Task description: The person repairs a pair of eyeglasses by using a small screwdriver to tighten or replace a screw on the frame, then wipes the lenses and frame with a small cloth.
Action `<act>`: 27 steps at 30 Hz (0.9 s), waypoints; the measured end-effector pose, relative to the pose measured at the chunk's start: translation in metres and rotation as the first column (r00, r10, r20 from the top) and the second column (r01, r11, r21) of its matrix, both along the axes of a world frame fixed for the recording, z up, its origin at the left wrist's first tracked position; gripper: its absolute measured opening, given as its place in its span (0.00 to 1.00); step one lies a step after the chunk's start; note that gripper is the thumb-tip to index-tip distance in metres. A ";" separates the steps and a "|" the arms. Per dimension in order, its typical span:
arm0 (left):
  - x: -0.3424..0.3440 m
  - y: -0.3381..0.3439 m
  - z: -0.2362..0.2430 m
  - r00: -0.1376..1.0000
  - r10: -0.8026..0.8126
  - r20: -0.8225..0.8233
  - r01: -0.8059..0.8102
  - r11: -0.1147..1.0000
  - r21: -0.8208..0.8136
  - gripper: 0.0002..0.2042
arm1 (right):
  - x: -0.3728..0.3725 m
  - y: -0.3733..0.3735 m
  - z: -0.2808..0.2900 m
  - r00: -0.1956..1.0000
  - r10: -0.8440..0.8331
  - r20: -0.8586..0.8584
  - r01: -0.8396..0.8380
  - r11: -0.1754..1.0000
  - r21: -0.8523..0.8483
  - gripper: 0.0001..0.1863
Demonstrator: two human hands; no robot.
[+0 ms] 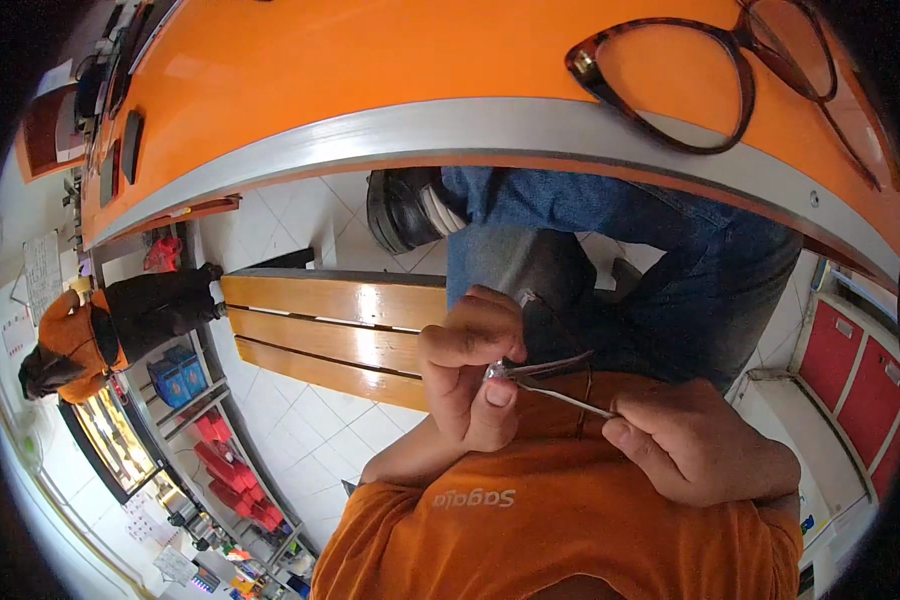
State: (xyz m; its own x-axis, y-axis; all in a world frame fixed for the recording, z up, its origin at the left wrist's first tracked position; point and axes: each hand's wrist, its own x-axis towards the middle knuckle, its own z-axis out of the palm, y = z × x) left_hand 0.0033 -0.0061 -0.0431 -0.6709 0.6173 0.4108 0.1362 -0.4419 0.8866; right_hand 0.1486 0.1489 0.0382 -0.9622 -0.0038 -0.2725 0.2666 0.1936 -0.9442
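Over my lap, the fingers of my left hand (473,370) are closed on a small shiny silvery piece (496,371); its exact kind is hard to make out. A thin, pale metal-looking strand (560,397) runs from that piece to my right hand (685,445), whose thumb and fingers pinch its end. Another thin greyish strand (555,366) leaves the same piece and stretches above the first. A thin brown cord (586,390) crosses near them, in front of my orange shirt (560,500).
An orange table (370,70) with a metal edge stands ahead, bearing tortoiseshell eyeglasses (670,90). A slatted wooden bench (330,335) is at my left. Another person (80,340) stands far left beside shelves with red bins (238,475). Red-fronted drawers (850,370) are at right.
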 end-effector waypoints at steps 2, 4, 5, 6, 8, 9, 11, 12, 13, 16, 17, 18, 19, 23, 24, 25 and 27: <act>-0.001 -0.003 0.000 1.000 -0.005 -0.019 0.005 1.000 -0.009 0.11 | -0.001 -0.001 -0.001 1.000 -0.001 -0.014 0.001 1.000 -0.021 0.16; -0.002 -0.005 -0.001 0.999 -0.024 -0.037 0.023 0.999 -0.024 0.11 | -0.001 -0.001 0.000 1.000 0.011 -0.004 -0.011 1.000 -0.028 0.16; -0.003 -0.005 -0.001 0.999 -0.025 -0.044 0.024 0.999 -0.026 0.11 | -0.001 0.000 0.000 1.000 0.016 0.002 -0.016 0.999 -0.031 0.16; -0.003 -0.005 -0.001 0.998 -0.025 -0.049 0.023 0.999 -0.026 0.11 | -0.001 0.000 0.000 1.000 0.011 0.008 -0.011 0.999 -0.036 0.16; -0.003 -0.006 0.000 0.998 -0.039 -0.056 0.037 0.998 -0.042 0.11 | -0.001 0.001 0.000 1.000 0.001 0.019 0.000 0.999 -0.045 0.16; -0.003 -0.007 0.001 0.997 -0.056 -0.056 0.053 0.997 -0.059 0.11 | -0.001 0.002 0.000 1.000 0.009 0.025 -0.008 0.999 -0.036 0.16; -0.004 -0.008 0.003 0.994 -0.093 -0.056 0.089 0.993 -0.071 0.12 | 0.000 0.005 0.001 0.999 0.024 0.037 -0.023 1.000 -0.019 0.15; -0.004 -0.008 0.002 0.992 -0.114 -0.056 0.110 0.992 -0.065 0.12 | -0.002 0.008 0.003 0.995 0.054 0.090 -0.051 0.998 -0.036 0.14; -0.005 -0.008 0.002 0.989 -0.134 -0.056 0.131 0.990 -0.058 0.12 | -0.004 0.013 0.007 0.986 0.084 0.142 -0.077 0.996 -0.054 0.14; -0.004 -0.007 0.000 0.982 -0.179 -0.053 0.176 0.983 -0.052 0.11 | -0.006 0.021 0.008 0.976 0.122 0.182 -0.110 0.991 -0.073 0.13; -0.003 -0.007 0.001 0.983 -0.181 -0.036 0.179 0.983 -0.050 0.11 | -0.005 0.023 0.007 0.976 0.125 0.176 -0.114 0.991 -0.072 0.13; -0.003 -0.008 0.001 0.983 -0.183 -0.020 0.182 0.982 -0.048 0.11 | -0.005 0.024 0.007 0.974 0.130 0.186 -0.117 0.990 -0.080 0.13; -0.003 -0.008 0.001 0.983 -0.185 -0.005 0.185 0.982 -0.046 0.11 | -0.004 0.025 0.008 0.971 0.135 0.195 -0.120 0.989 -0.089 0.13; -0.003 -0.008 -0.001 0.980 -0.199 -0.002 0.198 0.979 -0.045 0.10 | -0.003 0.027 0.008 0.978 0.132 0.159 -0.118 0.989 -0.091 0.13; -0.002 -0.008 0.000 0.981 -0.194 0.005 0.194 0.980 -0.043 0.10 | -0.003 0.026 0.008 0.978 0.132 0.161 -0.118 0.989 -0.093 0.13; -0.001 -0.008 0.000 0.982 -0.189 0.012 0.189 0.981 -0.041 0.10 | -0.004 0.026 0.008 0.978 0.132 0.163 -0.117 0.988 -0.095 0.14; -0.001 -0.009 0.000 0.980 -0.198 0.009 0.198 0.979 -0.038 0.10 | -0.003 0.024 0.007 0.984 0.104 0.146 -0.092 0.992 -0.091 0.15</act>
State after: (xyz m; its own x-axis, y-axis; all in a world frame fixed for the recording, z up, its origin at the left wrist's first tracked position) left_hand 0.0019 -0.0151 -0.0434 -0.5357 0.7537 0.3807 0.0444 -0.4250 0.9041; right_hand 0.1453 0.1731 0.0449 -0.9041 -0.1248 -0.4087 0.3904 0.1479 -0.9087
